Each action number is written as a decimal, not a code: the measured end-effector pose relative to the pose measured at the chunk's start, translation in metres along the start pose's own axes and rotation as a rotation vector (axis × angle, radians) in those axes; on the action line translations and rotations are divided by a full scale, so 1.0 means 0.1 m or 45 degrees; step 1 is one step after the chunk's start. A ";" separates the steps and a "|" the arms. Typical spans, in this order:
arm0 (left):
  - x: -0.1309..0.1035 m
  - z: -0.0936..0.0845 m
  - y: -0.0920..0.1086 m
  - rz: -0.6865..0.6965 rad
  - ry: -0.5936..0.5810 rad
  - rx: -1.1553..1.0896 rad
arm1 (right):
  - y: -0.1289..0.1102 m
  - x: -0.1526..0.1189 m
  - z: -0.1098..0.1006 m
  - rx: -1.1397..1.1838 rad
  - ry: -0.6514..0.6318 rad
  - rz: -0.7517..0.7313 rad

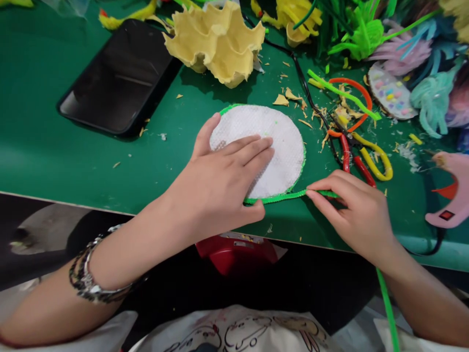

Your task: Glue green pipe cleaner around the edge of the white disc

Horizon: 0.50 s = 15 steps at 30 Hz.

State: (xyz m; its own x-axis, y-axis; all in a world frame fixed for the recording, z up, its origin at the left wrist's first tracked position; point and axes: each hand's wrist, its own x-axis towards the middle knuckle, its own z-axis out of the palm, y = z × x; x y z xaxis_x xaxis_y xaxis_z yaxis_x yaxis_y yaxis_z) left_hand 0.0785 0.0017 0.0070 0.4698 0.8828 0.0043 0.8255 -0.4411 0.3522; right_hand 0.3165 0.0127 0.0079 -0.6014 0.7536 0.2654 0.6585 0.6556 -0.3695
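Note:
A white oval pad (284,146) with a dimpled surface lies on the green table, and bright green pipe cleaner edges much of its rim. My left hand (223,181) rests on the pad with its fingers stretched out, covering the lower left part. A green pipe cleaner (282,197) runs along the near edge of the pad. To the right, my right hand (351,210) pinches that strand between thumb and forefinger. Its long tail drops below the table edge beside my right forearm.
Red-handled pliers (345,152) and yellow-handled scissors (388,168) lie right of the pad, among scraps. A pink glue gun (452,188) sits at the right edge. Behind are a black phone (113,80), a yellow egg-carton piece (216,36) and pipe-cleaner bundles (366,36). A black cable (302,73) crosses the table.

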 end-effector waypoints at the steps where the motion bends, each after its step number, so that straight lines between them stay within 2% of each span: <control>1: 0.00 0.00 0.01 -0.003 0.000 0.000 | 0.01 0.01 0.01 0.026 -0.005 0.039; 8: 0.01 -0.02 0.04 -0.035 -0.004 0.009 | 0.08 0.04 -0.02 0.123 0.018 0.246; 12: 0.01 -0.01 0.04 -0.030 0.016 0.006 | 0.12 0.05 -0.13 0.392 -0.193 0.301; 15: 0.01 0.00 0.04 -0.023 0.037 0.002 | 0.13 0.07 -0.15 0.396 -0.160 0.324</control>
State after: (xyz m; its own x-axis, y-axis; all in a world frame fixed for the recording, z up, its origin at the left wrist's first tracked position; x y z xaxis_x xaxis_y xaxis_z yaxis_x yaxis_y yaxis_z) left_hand 0.0820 0.0010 0.0084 0.4454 0.8950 0.0247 0.8344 -0.4250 0.3508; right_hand 0.3278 0.0274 0.0187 -0.5006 0.8652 0.0273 0.6369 0.3895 -0.6653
